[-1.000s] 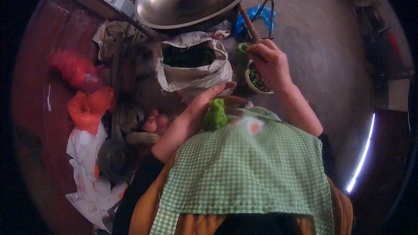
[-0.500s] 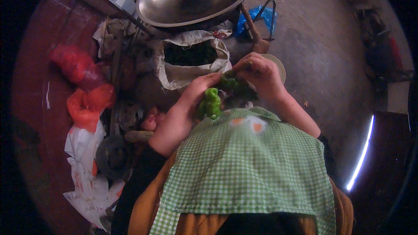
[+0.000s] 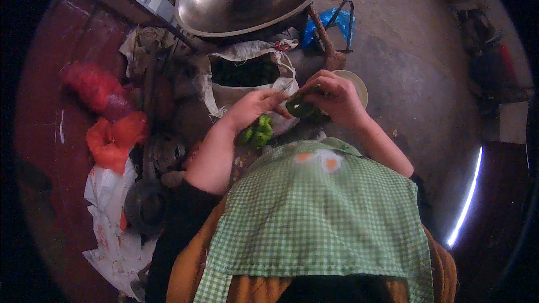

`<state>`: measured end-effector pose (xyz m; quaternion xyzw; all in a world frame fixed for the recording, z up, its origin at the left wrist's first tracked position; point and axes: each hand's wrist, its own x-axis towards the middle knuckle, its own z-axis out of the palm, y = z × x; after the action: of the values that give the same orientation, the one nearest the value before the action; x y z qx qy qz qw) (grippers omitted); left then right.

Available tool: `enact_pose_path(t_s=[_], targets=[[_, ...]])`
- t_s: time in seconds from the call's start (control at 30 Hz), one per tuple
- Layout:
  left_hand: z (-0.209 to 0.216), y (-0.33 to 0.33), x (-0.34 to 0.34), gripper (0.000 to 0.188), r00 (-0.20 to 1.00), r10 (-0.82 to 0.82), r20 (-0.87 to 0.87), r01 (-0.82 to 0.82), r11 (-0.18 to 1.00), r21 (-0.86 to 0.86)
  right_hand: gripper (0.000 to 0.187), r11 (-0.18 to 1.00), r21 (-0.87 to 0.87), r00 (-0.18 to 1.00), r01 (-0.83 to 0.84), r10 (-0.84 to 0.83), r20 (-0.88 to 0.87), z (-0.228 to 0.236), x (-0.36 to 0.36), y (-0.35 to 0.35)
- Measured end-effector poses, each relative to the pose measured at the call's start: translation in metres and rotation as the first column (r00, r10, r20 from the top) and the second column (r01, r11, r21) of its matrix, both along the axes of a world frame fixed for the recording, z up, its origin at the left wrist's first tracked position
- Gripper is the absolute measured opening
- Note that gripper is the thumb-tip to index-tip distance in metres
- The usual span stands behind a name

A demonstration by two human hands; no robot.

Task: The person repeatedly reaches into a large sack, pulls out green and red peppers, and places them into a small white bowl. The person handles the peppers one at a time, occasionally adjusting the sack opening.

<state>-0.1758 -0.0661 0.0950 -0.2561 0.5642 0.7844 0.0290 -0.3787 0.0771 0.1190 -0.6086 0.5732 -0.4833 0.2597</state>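
Observation:
My right hand has its fingers wrapped round a dark green pepper, in front of my apron. Close beside it on the left, my left hand reaches in with its fingertips near that pepper. A bright green, wrinkled pepper hangs under the left palm; the lower fingers that hold it are mostly hidden. Just beyond both hands stands an open white woven sack with dark green contents. A pale round dish is partly hidden behind my right hand.
A large metal wok stands beyond the sack. A blue plastic bag lies by a rusty metal frame. On the left are a red net bag, an orange bag and a white plastic bag. My green checked apron covers my lap.
My left hand has shifted left, away from the right hand, and the bright green pepper has moved with it. The dark green pepper stays in my right hand, now more visible.

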Motion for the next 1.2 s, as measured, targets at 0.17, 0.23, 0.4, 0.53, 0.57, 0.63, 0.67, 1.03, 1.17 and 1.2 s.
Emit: enact_pose_path(t_s=[0.17,0.23,0.4,0.53,0.57,0.63,0.67,1.03,1.17,1.2], targets=[[0.016,0.015,-0.023,0.029,1.000,-0.018,0.006,0.018,0.998,-0.065,0.015,0.999,-0.037,0.999,0.032,-0.034,-0.039,-0.002,0.011,-0.002],[0.017,0.022,-0.025,0.027,1.000,0.014,-0.008,-0.015,0.997,-0.070,0.012,0.993,0.102,0.965,0.053,-0.078,0.252,-0.004,0.016,0.001],[0.012,0.032,-0.027,0.025,1.000,0.011,0.029,-0.005,0.980,-0.197,0.011,0.881,0.467,0.683,-0.079,-0.293,0.669,-0.012,0.011,0.010],[0.008,0.034,-0.029,0.025,1.000,-0.019,0.002,0.019,0.926,-0.377,0.015,0.858,0.463,0.381,-0.224,-0.360,0.851,-0.024,0.006,0.014],[0.007,0.033,-0.029,0.027,1.000,0.014,0.015,-0.008,0.929,-0.370,0.016,0.854,0.451,0.332,-0.260,-0.359,0.872,-0.029,0.003,0.016],[0.005,0.027,-0.029,0.030,0.995,0.084,0.052,-0.060,0.932,-0.357,0.017,0.918,0.376,0.317,-0.124,-0.323,0.892,-0.038,-0.006,0.019],[0.005,0.022,-0.027,0.029,0.993,0.115,0.009,-0.104,0.922,-0.374,0.020,0.916,0.385,0.391,-0.110,-0.317,0.864,-0.041,-0.015,0.023],[-0.007,0.014,-0.045,0.031,0.984,0.178,-0.002,-0.176,0.971,-0.164,0.044,0.912,0.304,0.641,-0.275,-0.061,0.765,-0.020,-0.020,0.037],[-0.016,0.015,-0.058,0.041,0.952,0.305,-0.014,-0.306,0.951,-0.053,0.037,0.932,0.350,0.776,-0.094,-0.152,0.612,-0.033,-0.046,0.041],[-0.016,0.011,-0.057,0.042,0.947,0.320,0.041,-0.320,0.947,0.014,0.037,0.877,0.479,0.846,0.021,-0.271,0.459,-0.038,-0.060,0.042]])
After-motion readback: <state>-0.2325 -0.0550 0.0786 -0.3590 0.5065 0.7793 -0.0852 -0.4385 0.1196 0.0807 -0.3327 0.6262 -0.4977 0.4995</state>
